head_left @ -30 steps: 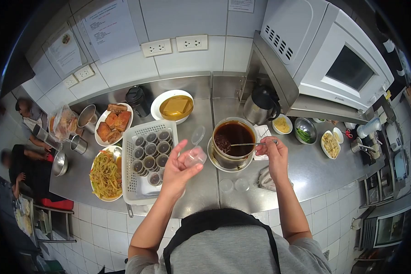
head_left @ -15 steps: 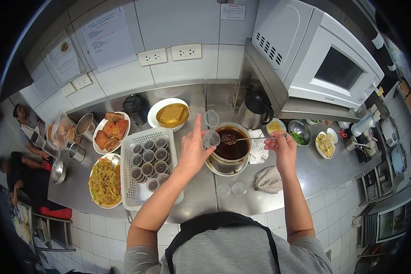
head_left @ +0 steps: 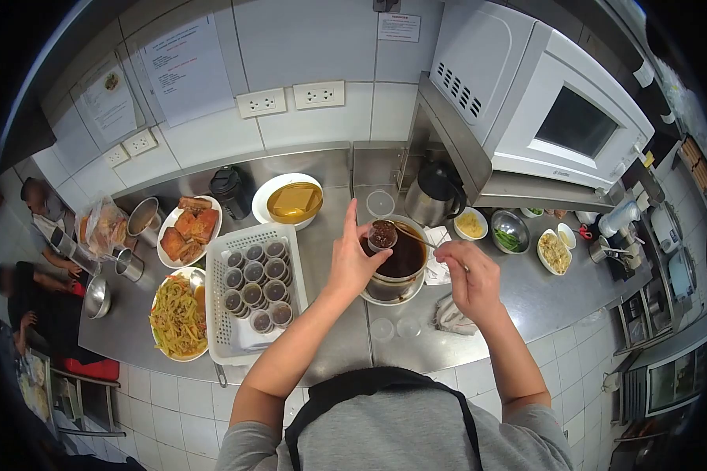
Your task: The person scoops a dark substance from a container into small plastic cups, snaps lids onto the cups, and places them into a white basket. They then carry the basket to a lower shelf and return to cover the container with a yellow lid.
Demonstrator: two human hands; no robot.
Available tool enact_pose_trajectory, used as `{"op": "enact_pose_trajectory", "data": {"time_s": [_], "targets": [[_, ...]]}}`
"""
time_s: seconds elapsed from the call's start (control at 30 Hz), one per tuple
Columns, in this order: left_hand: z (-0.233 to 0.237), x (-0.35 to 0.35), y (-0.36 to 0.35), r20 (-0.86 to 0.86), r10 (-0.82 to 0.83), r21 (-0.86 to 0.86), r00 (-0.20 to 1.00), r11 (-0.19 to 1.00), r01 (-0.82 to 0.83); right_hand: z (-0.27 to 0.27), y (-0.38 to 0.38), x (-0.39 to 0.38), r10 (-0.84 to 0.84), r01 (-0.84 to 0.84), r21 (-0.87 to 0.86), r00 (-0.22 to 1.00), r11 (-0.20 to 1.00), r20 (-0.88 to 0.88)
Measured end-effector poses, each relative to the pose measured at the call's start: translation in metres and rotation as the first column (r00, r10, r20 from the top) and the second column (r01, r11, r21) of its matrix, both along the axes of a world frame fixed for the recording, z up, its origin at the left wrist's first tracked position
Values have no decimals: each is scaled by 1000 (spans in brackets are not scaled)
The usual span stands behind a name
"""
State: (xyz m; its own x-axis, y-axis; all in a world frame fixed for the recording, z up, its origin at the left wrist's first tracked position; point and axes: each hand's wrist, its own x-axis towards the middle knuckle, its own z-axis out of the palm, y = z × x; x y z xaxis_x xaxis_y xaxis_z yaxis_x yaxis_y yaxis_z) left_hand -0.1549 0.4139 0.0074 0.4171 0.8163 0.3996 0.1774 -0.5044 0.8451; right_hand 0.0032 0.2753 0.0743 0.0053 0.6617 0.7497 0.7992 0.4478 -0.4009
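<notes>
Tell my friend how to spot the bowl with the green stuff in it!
Find the big white microwave on the right. Just below it in the picture, look along the metal counter. Yours is the shiny metal bowl with green vegetables inside; the white dishes on either side hold yellowish food.

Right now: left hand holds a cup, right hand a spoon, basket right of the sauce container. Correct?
No, the basket is left of the sauce container, per the head view. The left hand does hold a cup and the right hand a spoon.
</notes>
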Motion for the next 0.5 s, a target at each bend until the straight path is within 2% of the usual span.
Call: {"op": "enact_pose_trajectory", "data": {"time_s": [0.07, 0.17, 0.3, 0.4, 0.47, 0.5], "targets": [[-1, -1, -1, -8, 15, 72, 1000, 997, -14, -1, -2, 0, 44, -52, 88, 995, 995, 92], [5, -2, -5, 83, -26, 36, 996, 999, 23, -3, -2, -2, 62, -71, 54, 985, 996, 159], [6, -2, -6, 80, -6, 18, 997, 1000, 5, -7, -2, -1, 65, -77, 95, 991, 993, 119], [0, 0, -4, 118, -25, 59, 993, 998, 19, -8, -1, 0, 81, -94, 70, 983, 993, 166], [-2, -1, -5, 127, -16, -16, 992, 1000, 18, -10, -2, 2, 59, -64, 101, 997, 993, 57], [-2, -2, -6, 126, -14, -17, 992, 1000, 16, -11, -4, 2, 61, -67, 100, 997, 993, 56]]}}
